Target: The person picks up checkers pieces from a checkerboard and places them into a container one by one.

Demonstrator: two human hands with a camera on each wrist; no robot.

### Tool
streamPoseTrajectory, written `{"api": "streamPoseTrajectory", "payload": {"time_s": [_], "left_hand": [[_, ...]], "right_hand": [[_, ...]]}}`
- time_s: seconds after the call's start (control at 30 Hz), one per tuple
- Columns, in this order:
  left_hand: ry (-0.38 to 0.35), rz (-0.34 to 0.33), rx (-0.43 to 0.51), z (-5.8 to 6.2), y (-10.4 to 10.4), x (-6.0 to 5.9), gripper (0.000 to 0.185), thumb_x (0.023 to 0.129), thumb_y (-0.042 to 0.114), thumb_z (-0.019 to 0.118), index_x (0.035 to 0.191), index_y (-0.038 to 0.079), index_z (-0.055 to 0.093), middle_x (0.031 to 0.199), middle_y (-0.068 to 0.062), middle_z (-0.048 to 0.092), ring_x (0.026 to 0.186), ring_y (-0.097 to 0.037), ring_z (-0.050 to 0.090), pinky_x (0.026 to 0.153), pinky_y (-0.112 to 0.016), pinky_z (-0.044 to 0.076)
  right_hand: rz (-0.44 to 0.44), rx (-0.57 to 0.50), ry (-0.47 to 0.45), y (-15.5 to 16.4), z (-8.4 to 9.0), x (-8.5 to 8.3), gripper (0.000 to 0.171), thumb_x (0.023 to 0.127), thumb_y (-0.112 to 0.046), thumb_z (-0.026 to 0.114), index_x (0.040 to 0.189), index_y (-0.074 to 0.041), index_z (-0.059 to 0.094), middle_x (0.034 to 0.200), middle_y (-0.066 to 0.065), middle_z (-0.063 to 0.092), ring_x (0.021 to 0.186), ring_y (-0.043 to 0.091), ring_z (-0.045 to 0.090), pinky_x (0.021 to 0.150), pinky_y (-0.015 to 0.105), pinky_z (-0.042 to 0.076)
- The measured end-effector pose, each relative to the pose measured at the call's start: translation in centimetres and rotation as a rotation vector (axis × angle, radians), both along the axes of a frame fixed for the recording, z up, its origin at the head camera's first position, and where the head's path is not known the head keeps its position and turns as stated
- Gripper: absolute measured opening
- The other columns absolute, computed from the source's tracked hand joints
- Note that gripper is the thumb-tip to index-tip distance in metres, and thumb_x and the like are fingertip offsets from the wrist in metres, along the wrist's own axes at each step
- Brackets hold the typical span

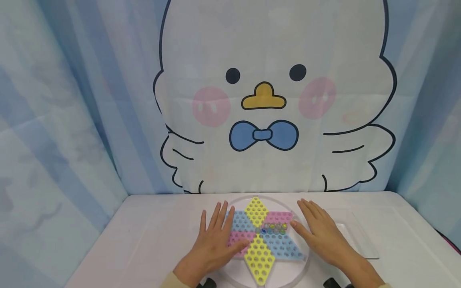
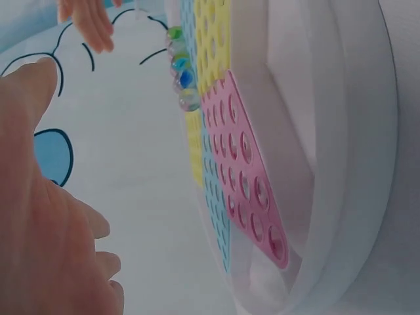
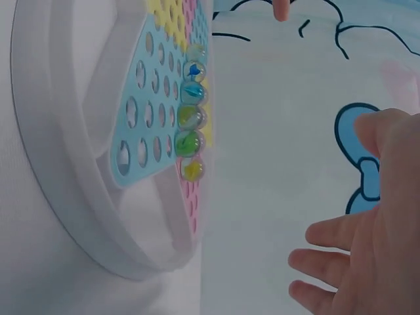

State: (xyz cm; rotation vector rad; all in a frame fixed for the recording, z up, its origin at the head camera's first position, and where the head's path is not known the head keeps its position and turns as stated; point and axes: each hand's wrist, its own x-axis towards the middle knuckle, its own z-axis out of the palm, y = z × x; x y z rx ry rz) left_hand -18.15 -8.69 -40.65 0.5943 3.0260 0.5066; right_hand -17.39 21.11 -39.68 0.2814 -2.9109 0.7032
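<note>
A star-shaped peg board (image 1: pixel 257 216) with yellow, pink and blue perforated sections lies in a clear round tray (image 1: pixel 292 278) on the white table. A short row of several glass marbles (image 1: pixel 273 229) sits across the board's middle. My left hand (image 1: pixel 214 238) lies flat with fingers spread on the board's left side, thumb on a pink section. My right hand (image 1: pixel 322 234) lies flat at the board's right edge, thumb pointing at the marbles. Neither hand holds anything. The wrist views show the marbles (image 2: pixel 182 72) (image 3: pixel 190 111), the board (image 2: pixel 243 164) (image 3: pixel 141 125) and each hand (image 2: pixel 46 216) (image 3: pixel 374 230).
A clear square tray (image 1: pixel 356 236) lies on the table right of my right hand. A cloth backdrop with a cartoon chick (image 1: pixel 266 100) hangs right behind the table. Table edges run close on the left and right.
</note>
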Motion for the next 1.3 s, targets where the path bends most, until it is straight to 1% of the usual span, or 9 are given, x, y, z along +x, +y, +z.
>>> {"api": "streamPoseTrajectory", "payload": {"time_s": [0.17, 0.27, 0.4, 0.53, 0.63, 0.7, 0.87, 1.03, 1.3], "left_hand": [[0.014, -0.005, 0.025, -0.6, 0.5, 0.0, 0.094, 0.093, 0.074, 0.037, 0.159, 0.012, 0.017, 0.168, -0.010, 0.004, 0.156, -0.031, -0.001, 0.120, -0.063, -0.005], [0.028, -0.017, 0.049, -1.0, 0.8, 0.1, 0.092, 0.094, 0.072, 0.036, 0.159, 0.010, 0.018, 0.168, -0.012, 0.006, 0.156, -0.032, 0.003, 0.120, -0.063, -0.002], [-0.009, -0.027, 0.081, -1.5, 1.2, 0.3, 0.088, 0.097, 0.068, 0.037, 0.159, 0.010, 0.016, 0.168, -0.013, 0.006, 0.155, -0.033, 0.005, 0.121, -0.062, 0.001], [-0.059, -0.036, 0.097, -1.9, 1.5, 0.4, 0.087, 0.097, 0.066, 0.040, 0.160, 0.010, 0.015, 0.168, -0.013, 0.007, 0.155, -0.034, 0.006, 0.121, -0.062, 0.001], [-0.060, -0.046, 0.096, -2.4, 1.6, 0.5, 0.089, 0.096, 0.065, 0.044, 0.159, 0.008, 0.017, 0.167, -0.015, 0.009, 0.155, -0.035, 0.008, 0.120, -0.063, 0.003], [-0.050, -0.052, 0.089, -2.7, 1.6, 0.6, 0.090, 0.095, 0.063, 0.048, 0.158, 0.006, 0.019, 0.167, -0.017, 0.011, 0.154, -0.036, 0.010, 0.120, -0.063, 0.006], [-0.082, -0.048, 0.083, -3.4, 1.8, 0.4, 0.089, 0.095, 0.062, 0.049, 0.158, 0.006, 0.020, 0.167, -0.015, 0.011, 0.155, -0.035, 0.010, 0.121, -0.062, 0.009], [-0.147, -0.055, 0.104, -3.8, 1.9, 0.3, 0.092, 0.094, 0.064, 0.048, 0.159, 0.007, 0.017, 0.167, -0.014, 0.010, 0.155, -0.033, 0.008, 0.121, -0.061, 0.007], [-0.161, -0.058, 0.044, -3.9, 1.6, 0.5, 0.099, 0.089, 0.071, 0.050, 0.158, 0.006, 0.020, 0.167, -0.014, 0.011, 0.155, -0.033, 0.009, 0.120, -0.062, 0.008]], "right_hand": [[0.004, -0.042, 0.036, -0.6, -0.5, -0.1, 0.071, 0.102, -0.055, 0.040, 0.150, -0.002, 0.039, 0.156, 0.023, 0.036, 0.144, 0.046, 0.031, 0.110, 0.069, 0.028], [-0.002, -0.078, 0.037, -1.0, -0.8, -0.1, 0.066, 0.104, -0.051, 0.039, 0.147, -0.001, 0.043, 0.152, 0.025, 0.041, 0.140, 0.047, 0.037, 0.108, 0.067, 0.032], [-0.017, -0.117, 0.020, -1.5, -1.2, -0.3, 0.059, 0.105, -0.046, 0.040, 0.142, -0.001, 0.048, 0.148, 0.023, 0.046, 0.138, 0.045, 0.041, 0.110, 0.064, 0.034], [-0.030, -0.130, 0.042, -2.1, -1.7, -0.8, 0.041, 0.104, -0.033, 0.050, 0.131, -0.003, 0.058, 0.137, 0.017, 0.058, 0.132, 0.040, 0.050, 0.107, 0.060, 0.039], [-0.032, -0.124, 0.092, -2.6, -1.9, -1.3, 0.027, 0.100, -0.021, 0.058, 0.120, -0.005, 0.063, 0.124, 0.011, 0.064, 0.120, 0.033, 0.059, 0.102, 0.053, 0.047], [-0.033, -0.129, 0.119, -2.9, -2.0, -1.5, 0.021, 0.098, -0.016, 0.060, 0.116, -0.006, 0.065, 0.118, 0.009, 0.066, 0.113, 0.028, 0.063, 0.097, 0.049, 0.050], [-0.040, -0.168, 0.155, -3.1, -2.3, -2.0, 0.016, 0.095, -0.008, 0.062, 0.110, -0.006, 0.067, 0.109, 0.006, 0.067, 0.101, 0.020, 0.065, 0.086, 0.039, 0.055], [-0.043, -0.185, 0.172, -3.1, -3.2, -2.6, 0.015, 0.092, -0.002, 0.064, 0.107, -0.005, 0.068, 0.105, 0.005, 0.068, 0.095, 0.016, 0.065, 0.083, 0.034, 0.056], [0.002, -0.196, 0.193, -3.2, -4.3, -3.4, 0.015, 0.088, 0.004, 0.067, 0.097, -0.008, 0.070, 0.095, 0.002, 0.067, 0.089, 0.011, 0.063, 0.078, 0.030, 0.056]]}}
